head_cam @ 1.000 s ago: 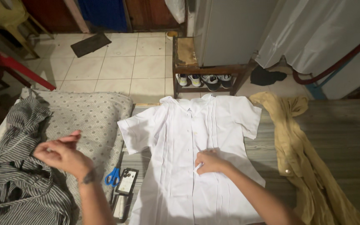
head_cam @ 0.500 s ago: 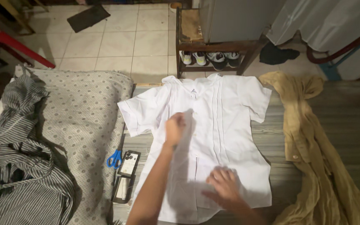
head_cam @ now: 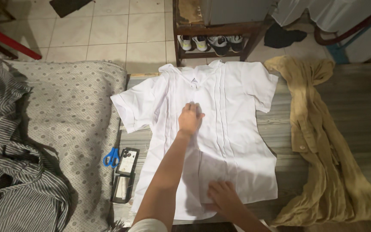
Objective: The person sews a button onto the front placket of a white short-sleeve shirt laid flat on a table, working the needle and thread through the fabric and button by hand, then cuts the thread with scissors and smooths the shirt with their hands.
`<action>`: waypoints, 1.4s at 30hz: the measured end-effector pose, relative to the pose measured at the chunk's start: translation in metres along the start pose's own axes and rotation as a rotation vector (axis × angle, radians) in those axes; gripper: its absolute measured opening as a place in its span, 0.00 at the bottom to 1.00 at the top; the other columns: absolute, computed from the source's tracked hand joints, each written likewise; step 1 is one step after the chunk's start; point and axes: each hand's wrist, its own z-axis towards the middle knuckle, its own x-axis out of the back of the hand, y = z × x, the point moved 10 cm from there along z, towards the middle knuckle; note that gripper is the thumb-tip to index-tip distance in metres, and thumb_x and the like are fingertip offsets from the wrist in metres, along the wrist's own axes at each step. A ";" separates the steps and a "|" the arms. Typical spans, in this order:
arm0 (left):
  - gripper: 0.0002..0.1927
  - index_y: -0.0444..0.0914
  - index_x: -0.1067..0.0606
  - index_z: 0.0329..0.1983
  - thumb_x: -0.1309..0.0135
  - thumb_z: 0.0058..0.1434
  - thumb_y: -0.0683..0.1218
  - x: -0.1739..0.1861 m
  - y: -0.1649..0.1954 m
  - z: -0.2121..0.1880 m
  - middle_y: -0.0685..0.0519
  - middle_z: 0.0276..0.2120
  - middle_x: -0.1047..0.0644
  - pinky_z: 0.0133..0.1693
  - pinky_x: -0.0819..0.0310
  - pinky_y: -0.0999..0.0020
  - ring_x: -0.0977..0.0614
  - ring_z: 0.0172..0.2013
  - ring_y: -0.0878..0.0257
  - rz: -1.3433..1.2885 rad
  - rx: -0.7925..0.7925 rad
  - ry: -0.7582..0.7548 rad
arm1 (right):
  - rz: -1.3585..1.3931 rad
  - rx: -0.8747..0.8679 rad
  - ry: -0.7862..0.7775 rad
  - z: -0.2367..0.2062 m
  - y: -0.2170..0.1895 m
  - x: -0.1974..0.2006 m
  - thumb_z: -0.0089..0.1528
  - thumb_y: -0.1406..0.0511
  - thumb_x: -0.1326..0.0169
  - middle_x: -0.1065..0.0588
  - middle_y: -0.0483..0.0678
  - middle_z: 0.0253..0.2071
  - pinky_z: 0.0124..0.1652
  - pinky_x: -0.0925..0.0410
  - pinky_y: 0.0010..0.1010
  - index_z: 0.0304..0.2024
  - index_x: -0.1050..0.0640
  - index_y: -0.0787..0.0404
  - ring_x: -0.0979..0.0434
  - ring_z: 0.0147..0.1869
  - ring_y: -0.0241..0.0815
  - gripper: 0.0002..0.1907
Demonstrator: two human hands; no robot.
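Two hands pressing a white shirt flat on a wooden surface.

The white shirt (head_cam: pixel 220 129) lies spread, front up, on the surface (head_cam: pixel 357 107), between a tan garment (head_cam: pixel 323 146) and a dotted grey cushion (head_cam: pixel 69 120). The left hand (head_cam: pixel 190 118) rests on the chest, fingers curled loosely, holding nothing. The right hand (head_cam: pixel 224 197) lies flat and open near the hem. Blue scissors (head_cam: pixel 111 157) lie just left of the shirt.

The white short-sleeved shirt (head_cam: pixel 220 129) is smooth matt cloth with pressed pleats, lying on a grey wood-grain table (head_cam: pixel 357 111) beside a crumpled tan cloth garment (head_cam: pixel 323 141) and blue plastic-handled scissors (head_cam: pixel 111 157)
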 end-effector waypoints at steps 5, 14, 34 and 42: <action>0.25 0.40 0.26 0.54 0.34 0.55 0.50 0.001 0.004 -0.006 0.48 0.55 0.27 0.50 0.26 0.54 0.25 0.54 0.47 0.007 -0.053 0.038 | 0.126 0.015 -0.060 0.004 -0.013 -0.004 0.59 0.60 0.40 0.26 0.45 0.46 0.54 0.40 0.47 0.37 0.21 0.55 0.30 0.55 0.51 0.08; 0.25 0.38 0.27 0.57 0.37 0.58 0.51 0.004 0.010 -0.004 0.45 0.55 0.26 0.50 0.26 0.54 0.25 0.52 0.45 -0.005 -0.103 0.032 | 0.284 -0.029 -0.510 -0.006 -0.009 -0.055 0.63 0.61 0.43 0.24 0.52 0.42 0.55 0.35 0.44 0.35 0.21 0.56 0.26 0.54 0.52 0.06; 0.26 0.42 0.33 0.69 0.54 0.71 0.54 0.009 0.019 -0.112 0.54 0.67 0.30 0.66 0.49 0.42 0.36 0.70 0.49 0.157 -0.296 -0.078 | -0.235 0.042 -0.058 0.049 -0.015 0.028 0.54 0.48 0.40 0.41 0.53 0.72 0.63 0.55 0.74 0.52 0.22 0.54 0.51 0.76 0.63 0.28; 0.21 0.47 0.24 0.65 0.50 0.68 0.47 0.041 0.011 -0.102 0.51 0.63 0.27 0.66 0.39 0.47 0.31 0.66 0.50 -0.185 -0.220 -0.002 | -0.245 0.153 0.131 0.037 -0.027 0.039 0.59 0.51 0.43 0.35 0.49 0.70 0.66 0.49 0.65 0.49 0.21 0.52 0.46 0.77 0.57 0.20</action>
